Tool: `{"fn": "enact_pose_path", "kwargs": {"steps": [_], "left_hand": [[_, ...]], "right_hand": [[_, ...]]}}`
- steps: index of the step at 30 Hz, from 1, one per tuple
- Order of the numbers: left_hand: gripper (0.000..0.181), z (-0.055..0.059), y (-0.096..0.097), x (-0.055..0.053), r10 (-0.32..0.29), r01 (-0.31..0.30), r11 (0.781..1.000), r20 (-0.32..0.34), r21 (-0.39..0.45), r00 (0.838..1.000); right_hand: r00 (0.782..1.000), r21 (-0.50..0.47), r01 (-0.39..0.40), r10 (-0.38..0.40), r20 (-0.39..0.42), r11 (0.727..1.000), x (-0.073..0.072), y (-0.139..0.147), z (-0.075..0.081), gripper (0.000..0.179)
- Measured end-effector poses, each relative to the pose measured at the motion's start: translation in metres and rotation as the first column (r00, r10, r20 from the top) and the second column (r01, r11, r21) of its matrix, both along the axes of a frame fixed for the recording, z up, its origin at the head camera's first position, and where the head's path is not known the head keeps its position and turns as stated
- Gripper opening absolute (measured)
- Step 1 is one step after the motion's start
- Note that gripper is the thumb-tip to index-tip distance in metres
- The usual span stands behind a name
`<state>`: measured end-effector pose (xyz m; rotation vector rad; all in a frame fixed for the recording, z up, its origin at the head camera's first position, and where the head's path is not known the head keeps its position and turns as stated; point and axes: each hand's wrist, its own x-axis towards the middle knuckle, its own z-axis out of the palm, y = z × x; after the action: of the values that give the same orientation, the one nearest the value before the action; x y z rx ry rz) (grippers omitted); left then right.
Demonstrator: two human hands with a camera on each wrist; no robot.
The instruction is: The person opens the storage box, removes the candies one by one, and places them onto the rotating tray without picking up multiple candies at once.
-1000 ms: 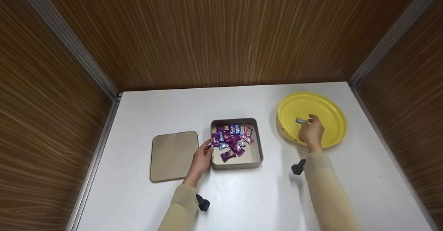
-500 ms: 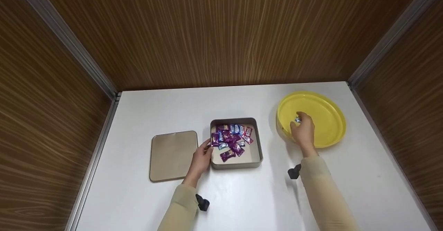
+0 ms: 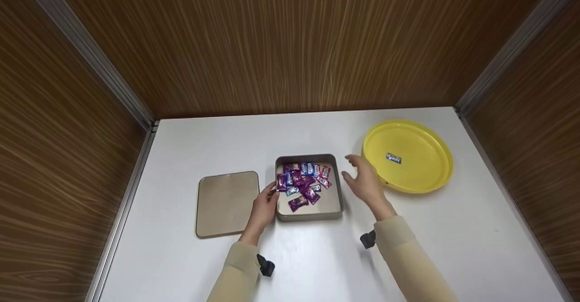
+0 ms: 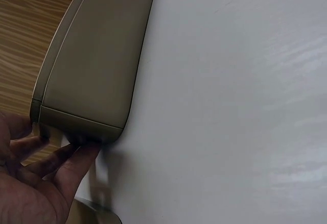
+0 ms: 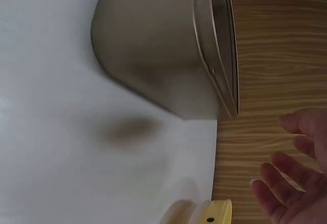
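In the head view, my left hand (image 3: 263, 208) is at the left wall of a square tan tin (image 3: 312, 217). Its fingertips touch that wall near a corner, as the left wrist view shows. Inside the tin lies a loose heap of small wrapped candies (image 3: 310, 195) in purple, blue and red. My right hand (image 3: 366, 182) hovers between the tin and a round yellow tray (image 3: 442, 175), thumb and fingers apart with nothing between them. One small silver-blue wrapped candy (image 3: 393, 158) lies on the tray's floor.
A flat tan lid (image 3: 226, 204) lies left of the tin, partly behind my left forearm. The white tabletop (image 3: 308, 256) ends at a wood-grain back panel (image 3: 299, 48), with further panels on both sides. Black wrist cameras (image 3: 368, 239) hang at my sleeves.
My right hand has moved left, out from over the yellow tray and toward the tin, while the silver-blue candy stays in the tray. My left hand and the tin keep their places.
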<state>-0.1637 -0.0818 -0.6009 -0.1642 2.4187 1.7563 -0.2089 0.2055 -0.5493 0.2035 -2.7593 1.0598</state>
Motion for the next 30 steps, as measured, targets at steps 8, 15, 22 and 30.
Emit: {"fn": "enact_pose_path", "kwargs": {"steps": [8, 15, 22, 30], "left_hand": [[0.044, -0.001, 0.0, -0.002, -0.002, 0.002, 1.0, -0.013, -0.007, 1.0], [0.044, -0.001, 0.0, -0.001, -0.003, 0.003, 1.0, -0.017, -0.003, 1.0], [0.043, -0.001, 0.0, -0.001, 0.0, 0.0, 1.0, -0.028, -0.005, 1.0], [0.043, -0.002, -0.001, 0.0, -0.014, 0.014, 1.0, -0.035, -0.008, 0.999]], "right_hand": [[0.973, 0.103, -0.228, 0.225, 0.046, 0.968, 0.013, -0.045, -0.007, 0.032], [0.894, 0.115, -0.438, 0.418, 0.16, 0.892, 0.015, -0.071, -0.021, 0.024], [0.864, 0.141, -0.498, 0.478, 0.156, 0.855, 0.011, -0.085, -0.032, 0.018], [0.824, 0.176, -0.565, 0.541, 0.167, 0.806, 0.011, -0.092, -0.037, 0.018]]}}
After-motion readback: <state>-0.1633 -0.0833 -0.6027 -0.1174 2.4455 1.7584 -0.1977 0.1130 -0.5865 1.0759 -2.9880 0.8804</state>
